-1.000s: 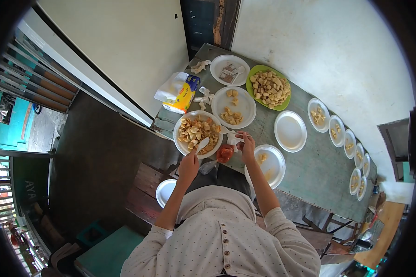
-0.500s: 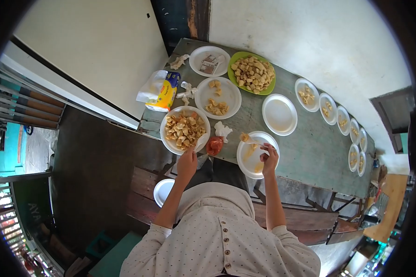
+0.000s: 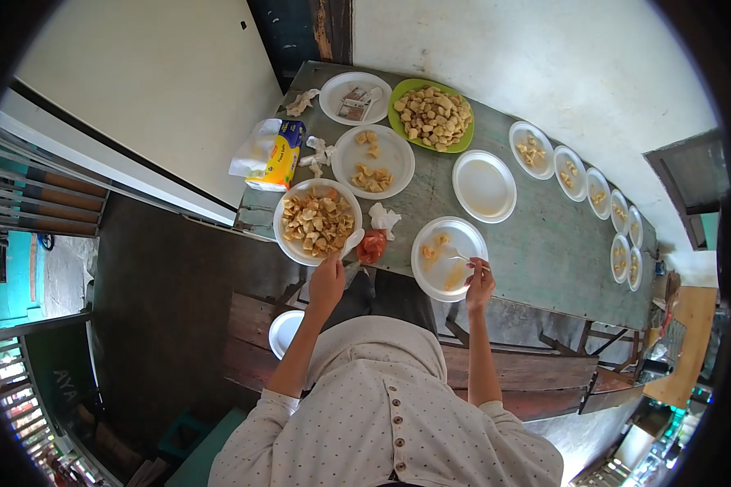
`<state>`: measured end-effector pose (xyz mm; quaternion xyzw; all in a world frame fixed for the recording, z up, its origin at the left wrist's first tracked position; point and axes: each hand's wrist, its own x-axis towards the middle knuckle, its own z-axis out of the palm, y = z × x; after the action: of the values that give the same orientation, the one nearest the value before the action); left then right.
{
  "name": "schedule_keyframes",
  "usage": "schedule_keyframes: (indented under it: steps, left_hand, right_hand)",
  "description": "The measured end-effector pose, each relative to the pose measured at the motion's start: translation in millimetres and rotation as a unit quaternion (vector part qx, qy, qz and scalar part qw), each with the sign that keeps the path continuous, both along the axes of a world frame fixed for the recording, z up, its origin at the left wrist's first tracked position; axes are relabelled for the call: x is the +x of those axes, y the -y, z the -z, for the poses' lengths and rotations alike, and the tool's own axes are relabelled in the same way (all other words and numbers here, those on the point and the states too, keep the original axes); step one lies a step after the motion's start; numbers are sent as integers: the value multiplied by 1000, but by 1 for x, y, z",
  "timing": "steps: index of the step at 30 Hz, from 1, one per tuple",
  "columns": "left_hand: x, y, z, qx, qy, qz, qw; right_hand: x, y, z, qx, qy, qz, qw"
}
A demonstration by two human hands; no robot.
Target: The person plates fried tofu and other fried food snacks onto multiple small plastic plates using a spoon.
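Note:
My left hand (image 3: 326,280) is closed around a white plastic spoon (image 3: 353,241), its bowl at the right rim of a white bowl (image 3: 280,242) heaped with golden-brown food pieces (image 3: 315,219). In my right hand (image 3: 480,284) is a white plastic fork (image 3: 460,256), held over the near white plate (image 3: 473,231). A few pale yellow pieces (image 3: 432,250) lie on that plate, left of the fork. Between bowl and plate sit a red plastic bundle (image 3: 372,246) and a crumpled white tissue (image 3: 383,219).
Behind are a plate with food pieces (image 3: 394,150), a green dish of chunks (image 3: 432,116) and a bare white plate (image 3: 485,187). Several small portioned plates (image 3: 570,173) line the right side. A tissue pack (image 3: 276,154) stands left. Another plate (image 3: 284,333) lies on the bench.
The fork in my right hand has let food pieces down onto the near plate. My right hand has moved slightly right and down. The left hand still holds the spoon by the bowl.

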<state>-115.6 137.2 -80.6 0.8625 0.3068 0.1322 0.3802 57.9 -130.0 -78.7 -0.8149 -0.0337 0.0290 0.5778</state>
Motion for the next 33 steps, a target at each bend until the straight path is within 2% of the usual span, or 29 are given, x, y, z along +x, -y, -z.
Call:
schedule_keyframes:
  steps: [5, 8, 11, 18, 20, 27, 33]
  left_hand:
    - [-8, -1, -10, -14, -60, -4, 998]
    - [-11, 0, -9, -4, -48, -19, 999]
    - [-14, -1, -13, -8, -66, -22, 998]
    - [-14, -2, -15, -8, -80, -30, 996]
    - [-14, -3, -14, -17, -76, -24, 997]
    - [-10, -4, -7, -1, -60, -13, 998]
    - [-10, -5, -8, -11, -64, -8, 998]
  right_hand:
    - [-5, -10, -15, -23, 86, -39, 995]
    - [-12, -19, -30, -65, 39, -82, 994]
    - [-15, -25, -31, -109, 84, -115, 984]
    - [-10, -16, -24, -143, 62, -99, 983]
    - [-8, -15, -20, -88, 63, -97, 989]
    - [1, -17, -19, -80, 65, -57, 993]
    - [7, -24, -10, -127, 161, -69, 976]
